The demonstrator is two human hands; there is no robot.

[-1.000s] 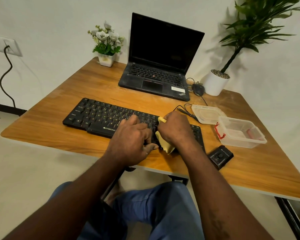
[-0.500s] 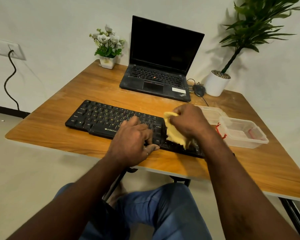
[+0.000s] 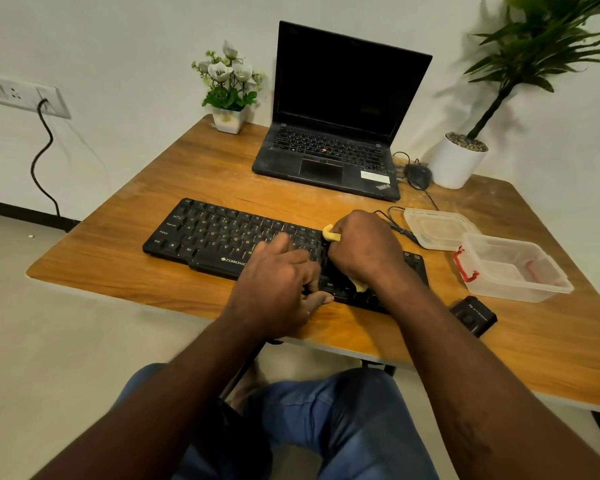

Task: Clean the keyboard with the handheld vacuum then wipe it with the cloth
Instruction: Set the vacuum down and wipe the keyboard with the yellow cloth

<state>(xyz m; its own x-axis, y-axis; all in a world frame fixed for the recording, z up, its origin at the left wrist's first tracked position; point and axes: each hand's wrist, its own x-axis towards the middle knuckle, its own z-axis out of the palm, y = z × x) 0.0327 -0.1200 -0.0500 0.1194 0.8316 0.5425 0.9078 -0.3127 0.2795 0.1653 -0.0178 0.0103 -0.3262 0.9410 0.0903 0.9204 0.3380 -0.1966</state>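
Snagging of a key threatened: your right hand (image 3: 361,249) curled its fingers round the crumpled yellow cloth (image 3: 328,233), pressed on the black plastic keyboard (image 3: 215,237) your straight-fingered left hand (image 3: 274,285) steadied.

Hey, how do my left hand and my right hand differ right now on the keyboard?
The left hand lies with its fingers stretched over the keys, while the right hand is curled into a fist. The left hand holds nothing; the right hand grips the yellow cloth, which peeks out at both ends of the fist. The left hand sits near the middle of the keyboard, the right hand nearer its right end. Both rest on the keyboard.
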